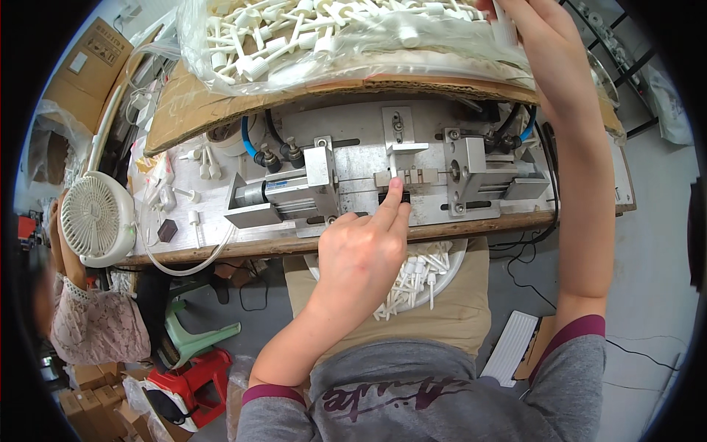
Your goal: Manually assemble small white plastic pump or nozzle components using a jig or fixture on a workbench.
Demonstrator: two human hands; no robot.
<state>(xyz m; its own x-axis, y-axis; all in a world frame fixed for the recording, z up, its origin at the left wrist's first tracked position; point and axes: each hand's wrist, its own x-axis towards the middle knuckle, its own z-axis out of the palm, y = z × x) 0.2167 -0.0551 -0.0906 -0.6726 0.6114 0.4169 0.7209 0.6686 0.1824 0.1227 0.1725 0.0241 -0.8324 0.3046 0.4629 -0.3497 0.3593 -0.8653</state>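
Note:
My left hand (364, 247) reaches over the metal fixture (427, 177) at the bench's middle. Its index finger is stretched out, the tip against a white plastic stem (394, 163) at the centre block; the other fingers are curled and partly hidden. My right arm stretches to the far right, where my right hand (541, 26), cut by the picture's edge, has its fingers closed round a white ribbed plastic cap (504, 28). Beside it a clear plastic bag (195, 44) holds many white pump heads with stems (294, 33).
Cardboard (199, 99) under the bag overhangs the fixture. A bowl of white parts (420, 276) sits on my lap. To the left are a white fan (98, 219), a co-worker's lace sleeve (99, 324) and a green stool (195, 331). Blue hoses (247, 136) and black cables run around the fixture.

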